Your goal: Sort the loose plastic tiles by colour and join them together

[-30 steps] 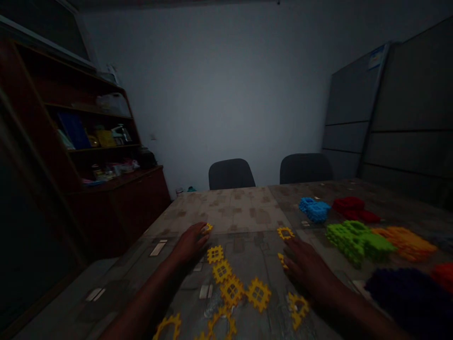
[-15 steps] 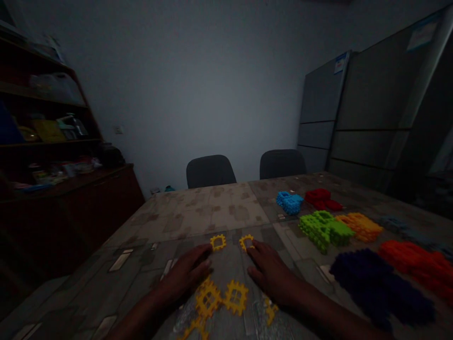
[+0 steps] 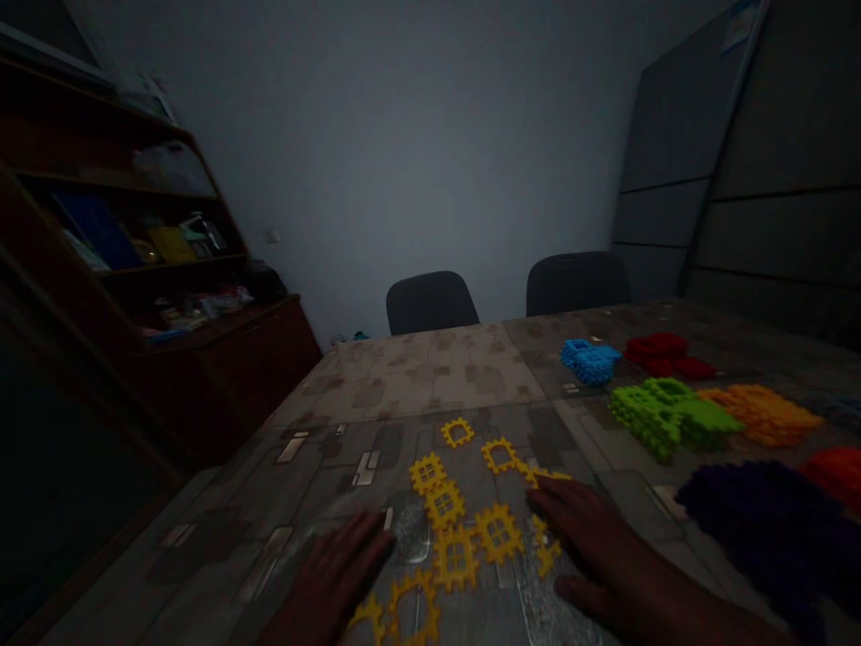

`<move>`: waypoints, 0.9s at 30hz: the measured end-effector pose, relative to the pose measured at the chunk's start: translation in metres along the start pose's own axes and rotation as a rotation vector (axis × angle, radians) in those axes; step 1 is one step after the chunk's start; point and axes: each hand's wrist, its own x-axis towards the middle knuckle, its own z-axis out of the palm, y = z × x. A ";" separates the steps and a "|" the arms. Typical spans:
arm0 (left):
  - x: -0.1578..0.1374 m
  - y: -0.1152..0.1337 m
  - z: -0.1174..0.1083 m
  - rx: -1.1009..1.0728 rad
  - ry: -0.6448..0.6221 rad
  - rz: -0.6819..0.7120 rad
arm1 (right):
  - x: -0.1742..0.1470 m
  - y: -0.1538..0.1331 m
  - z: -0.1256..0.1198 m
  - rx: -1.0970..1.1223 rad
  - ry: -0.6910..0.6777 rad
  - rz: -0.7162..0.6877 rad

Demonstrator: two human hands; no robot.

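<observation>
Several yellow notched square plastic pieces lie on the table in front of me. Some have a window-like cross inside, such as the yellow window piece (image 3: 456, 557); others are hollow, such as the yellow frame piece (image 3: 447, 435) farthest from me. My left hand (image 3: 333, 570) hovers or rests low at the left of the pieces, fingers stretched out, holding nothing visible. On the right, my right hand (image 3: 588, 534) has its fingers extended and thumb apart. Its fingertips are over or beside a slim yellow piece (image 3: 548, 475), partly covered; I cannot tell whether they touch.
Piles of similar pieces stand to the right: light blue (image 3: 590, 362), red (image 3: 663, 353), green (image 3: 673, 417), orange (image 3: 767, 417), dark purple (image 3: 760, 520) and red-orange (image 3: 838, 475). Two chairs (image 3: 431, 303) stand behind the table (image 3: 430, 363). A shelf unit (image 3: 221, 345) is at left.
My view has turned to the left. Both hands have drawn back and apart, off the two hollow yellow frames at their fingertips, uncovering more yellow pieces between them.
</observation>
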 end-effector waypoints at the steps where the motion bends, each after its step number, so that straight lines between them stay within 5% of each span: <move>1: 0.001 0.007 0.006 0.034 0.016 -0.004 | 0.004 -0.002 0.005 -0.009 0.018 -0.022; 7: 0.052 0.039 0.040 -0.025 0.073 0.032 | 0.022 -0.008 0.003 0.035 0.161 -0.116; 13: 0.097 0.050 0.032 -0.348 0.204 -0.115 | 0.025 0.005 -0.031 -0.009 0.339 -0.007; 18: 0.102 0.048 0.018 -0.456 0.262 -0.173 | 0.024 0.018 -0.022 -0.034 0.259 -0.082; 27: 0.094 0.038 0.025 -0.332 0.358 -0.128 | 0.036 0.017 -0.019 -0.148 0.190 -0.044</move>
